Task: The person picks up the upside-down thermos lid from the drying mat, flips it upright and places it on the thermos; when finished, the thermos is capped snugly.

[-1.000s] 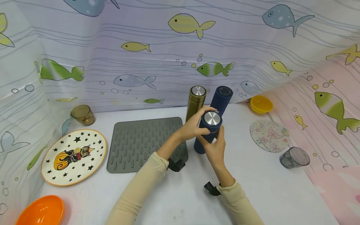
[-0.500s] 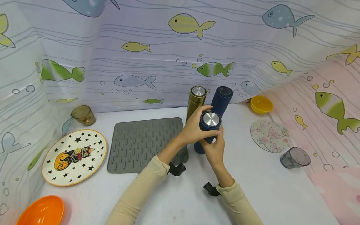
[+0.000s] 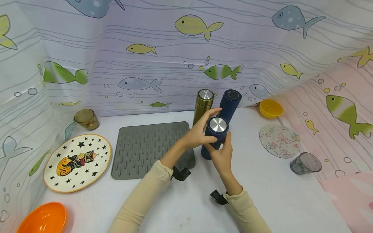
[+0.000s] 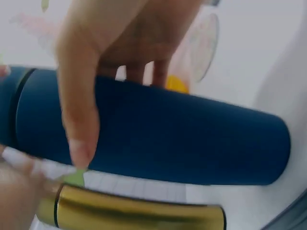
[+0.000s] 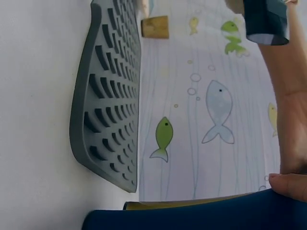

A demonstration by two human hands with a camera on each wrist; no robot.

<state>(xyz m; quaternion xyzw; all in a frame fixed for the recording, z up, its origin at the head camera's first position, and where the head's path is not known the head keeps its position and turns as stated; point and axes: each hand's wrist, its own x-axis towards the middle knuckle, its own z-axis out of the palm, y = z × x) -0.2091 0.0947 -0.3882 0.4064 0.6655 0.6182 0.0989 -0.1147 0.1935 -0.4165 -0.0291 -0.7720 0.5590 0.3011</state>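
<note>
A navy blue thermos bottle point(image 3: 213, 136) with a shiny steel top stands upright between both hands. My left hand point(image 3: 198, 135) wraps around its lid, thumb in front and fingers behind. Just below, my right hand point(image 3: 223, 158) grips the body; in the left wrist view its thumb point(image 4: 79, 120) lies across the blue side. The lid sits on the bottle, with a dark seam point(image 4: 21, 108) between them. Right behind stand an olive-gold thermos point(image 3: 201, 108) and a second navy thermos point(image 3: 230, 105), both partly hidden by the left hand and front bottle.
Left of the bottles lies a grey ridged mat point(image 3: 152, 150). Farther left are a cat-patterned plate point(image 3: 103, 168), a brown cup point(image 3: 86, 119) and an orange bowl point(image 3: 43, 218). On the right are a yellow bowl point(image 3: 271, 109), a floral round mat point(image 3: 279, 141) and a grey cup point(image 3: 305, 163).
My left thumb swung rightward across the front of the lid, then back left, the fingers staying around it. The bottle's top tipped slightly left and nearer. My right hand kept its grip.
</note>
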